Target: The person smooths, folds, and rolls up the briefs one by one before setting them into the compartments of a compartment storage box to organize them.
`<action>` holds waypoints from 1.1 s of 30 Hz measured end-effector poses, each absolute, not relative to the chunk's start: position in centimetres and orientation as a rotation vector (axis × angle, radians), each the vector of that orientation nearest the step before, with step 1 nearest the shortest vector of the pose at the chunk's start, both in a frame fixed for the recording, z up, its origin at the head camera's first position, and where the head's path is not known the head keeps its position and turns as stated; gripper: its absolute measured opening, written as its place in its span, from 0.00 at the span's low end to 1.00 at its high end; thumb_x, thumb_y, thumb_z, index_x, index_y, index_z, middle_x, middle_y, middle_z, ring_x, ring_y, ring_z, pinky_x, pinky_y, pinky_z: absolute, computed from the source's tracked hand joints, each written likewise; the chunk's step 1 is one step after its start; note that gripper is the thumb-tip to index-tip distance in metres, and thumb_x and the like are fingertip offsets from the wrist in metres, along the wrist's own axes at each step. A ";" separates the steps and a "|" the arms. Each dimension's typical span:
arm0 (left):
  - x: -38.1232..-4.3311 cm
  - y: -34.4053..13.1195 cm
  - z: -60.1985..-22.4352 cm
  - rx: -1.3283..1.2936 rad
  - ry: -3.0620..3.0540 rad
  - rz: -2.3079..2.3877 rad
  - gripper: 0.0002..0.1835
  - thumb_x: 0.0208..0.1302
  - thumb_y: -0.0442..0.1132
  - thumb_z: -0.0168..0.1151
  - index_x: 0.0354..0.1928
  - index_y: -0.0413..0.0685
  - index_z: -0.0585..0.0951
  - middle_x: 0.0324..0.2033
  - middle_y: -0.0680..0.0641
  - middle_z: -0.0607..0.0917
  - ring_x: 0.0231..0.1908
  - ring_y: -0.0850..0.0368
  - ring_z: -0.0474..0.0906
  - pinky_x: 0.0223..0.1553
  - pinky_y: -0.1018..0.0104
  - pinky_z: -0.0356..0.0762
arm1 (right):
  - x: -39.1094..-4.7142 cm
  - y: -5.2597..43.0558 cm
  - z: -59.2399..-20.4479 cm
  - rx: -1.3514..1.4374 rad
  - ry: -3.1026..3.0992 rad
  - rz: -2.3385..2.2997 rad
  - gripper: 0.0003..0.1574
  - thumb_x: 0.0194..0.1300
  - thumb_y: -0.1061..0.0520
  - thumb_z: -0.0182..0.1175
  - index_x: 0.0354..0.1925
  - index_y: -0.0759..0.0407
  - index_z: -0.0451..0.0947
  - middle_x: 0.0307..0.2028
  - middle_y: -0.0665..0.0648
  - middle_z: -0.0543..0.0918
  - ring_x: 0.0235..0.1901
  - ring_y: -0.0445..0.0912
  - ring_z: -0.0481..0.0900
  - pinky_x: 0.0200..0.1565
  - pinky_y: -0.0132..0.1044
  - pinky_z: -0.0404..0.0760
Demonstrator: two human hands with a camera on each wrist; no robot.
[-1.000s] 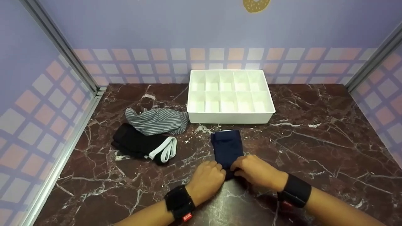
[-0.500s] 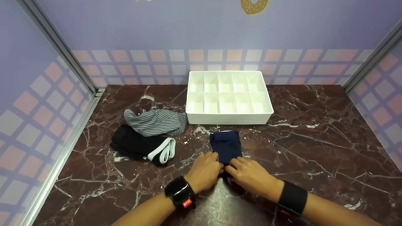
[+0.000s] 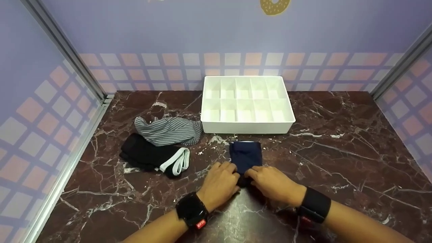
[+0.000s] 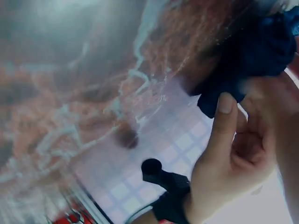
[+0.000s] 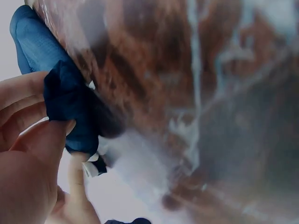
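A flat strip of folded navy garment point(image 3: 246, 157) lies in front of the white box, its near end bunched in a roll. My left hand point(image 3: 219, 184) pinches the left side of that near end. Opposite it, my right hand point(image 3: 275, 185) pinches the right side. In the left wrist view, the thumb presses against the rolled navy cloth point(image 4: 261, 51). The right wrist view shows thumb and fingers gripping the thick dark-blue fold point(image 5: 67, 93). Part of the roll is hidden beneath the fingers in the head view.
Behind the garment stands a white divided box point(image 3: 248, 127) with several compartments. To the left lie a grey striped cloth point(image 3: 170, 131) and a black garment with a white band point(image 3: 148, 155). Patterned walls enclose the dark marbled table point(image 3: 337, 141) at back and sides.
The navy strip has become shorter as its near end is turned into a roll. Both hands shifted away from me slightly, regripping the roll. The box and other clothes stayed put.
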State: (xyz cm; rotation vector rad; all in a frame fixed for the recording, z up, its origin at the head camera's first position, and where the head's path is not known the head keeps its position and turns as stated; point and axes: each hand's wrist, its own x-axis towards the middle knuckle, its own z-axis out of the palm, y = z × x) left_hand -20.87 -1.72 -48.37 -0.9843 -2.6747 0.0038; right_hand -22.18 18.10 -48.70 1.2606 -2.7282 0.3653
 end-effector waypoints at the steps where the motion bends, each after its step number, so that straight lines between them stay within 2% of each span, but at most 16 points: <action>1: -20.8 -1.7 -48.4 -0.998 -2.672 0.031 0.14 0.49 0.52 0.68 0.33 0.51 0.85 0.34 0.52 0.79 0.35 0.56 0.72 0.36 0.64 0.67 | -22.1 18.2 -48.6 1.252 -2.755 0.408 0.13 0.52 0.63 0.65 0.38 0.56 0.78 0.32 0.52 0.80 0.28 0.46 0.80 0.31 0.38 0.80; 7: -20.6 -1.6 -48.1 -1.021 -2.815 0.018 0.14 0.50 0.53 0.67 0.32 0.51 0.85 0.32 0.51 0.77 0.34 0.55 0.72 0.37 0.62 0.70 | -21.7 18.4 -48.2 1.213 -2.828 0.621 0.12 0.52 0.63 0.66 0.37 0.54 0.78 0.35 0.49 0.77 0.34 0.43 0.78 0.37 0.36 0.80; 11: -20.8 -1.8 -47.5 -1.055 -2.870 -0.098 0.13 0.49 0.53 0.68 0.29 0.51 0.84 0.26 0.51 0.80 0.28 0.56 0.75 0.31 0.64 0.71 | -21.2 18.4 -48.4 1.256 -2.673 0.513 0.11 0.50 0.64 0.65 0.35 0.53 0.80 0.33 0.49 0.74 0.32 0.43 0.74 0.35 0.37 0.78; 14: -21.0 -2.0 -47.2 -1.034 -2.908 -0.226 0.14 0.49 0.52 0.68 0.31 0.51 0.83 0.25 0.51 0.82 0.24 0.58 0.77 0.27 0.67 0.73 | -20.9 18.3 -48.6 1.280 -2.546 0.383 0.09 0.50 0.60 0.66 0.33 0.55 0.81 0.31 0.50 0.74 0.30 0.44 0.72 0.32 0.38 0.77; 18: -21.2 -2.3 -46.9 -0.956 -2.990 -0.419 0.12 0.50 0.49 0.68 0.33 0.51 0.81 0.26 0.52 0.83 0.24 0.58 0.78 0.27 0.67 0.75 | -20.7 18.1 -49.1 1.287 -2.495 0.251 0.17 0.45 0.53 0.71 0.34 0.57 0.79 0.31 0.51 0.74 0.29 0.44 0.72 0.30 0.38 0.77; 20: -21.2 -2.3 -46.9 -0.931 -3.013 -0.469 0.10 0.51 0.47 0.68 0.33 0.52 0.82 0.27 0.52 0.83 0.25 0.58 0.78 0.28 0.66 0.76 | -20.8 18.1 -49.3 1.294 -2.504 0.218 0.19 0.43 0.53 0.72 0.34 0.57 0.78 0.31 0.51 0.75 0.29 0.45 0.73 0.30 0.39 0.77; 27: -20.1 -1.5 -47.1 -1.021 -2.786 -0.128 0.09 0.53 0.44 0.65 0.36 0.51 0.84 0.34 0.53 0.80 0.35 0.57 0.74 0.38 0.65 0.71 | -21.5 18.4 -48.8 1.347 -2.641 0.383 0.14 0.47 0.60 0.69 0.35 0.56 0.80 0.31 0.51 0.79 0.30 0.44 0.79 0.33 0.37 0.80; 30: -19.6 -1.1 -47.4 -1.066 -2.645 0.006 0.07 0.55 0.42 0.62 0.35 0.49 0.84 0.33 0.52 0.80 0.34 0.56 0.73 0.38 0.65 0.70 | -22.0 18.7 -48.5 1.364 -2.730 0.527 0.14 0.50 0.60 0.68 0.38 0.55 0.81 0.33 0.51 0.82 0.32 0.43 0.81 0.37 0.37 0.80; 33: -19.4 -0.9 -47.7 -1.096 -2.590 0.077 0.08 0.54 0.45 0.63 0.33 0.50 0.82 0.30 0.52 0.80 0.33 0.56 0.74 0.38 0.64 0.70 | -22.3 19.0 -48.3 1.353 -2.813 0.670 0.13 0.53 0.60 0.66 0.40 0.54 0.81 0.35 0.50 0.84 0.35 0.42 0.81 0.40 0.35 0.80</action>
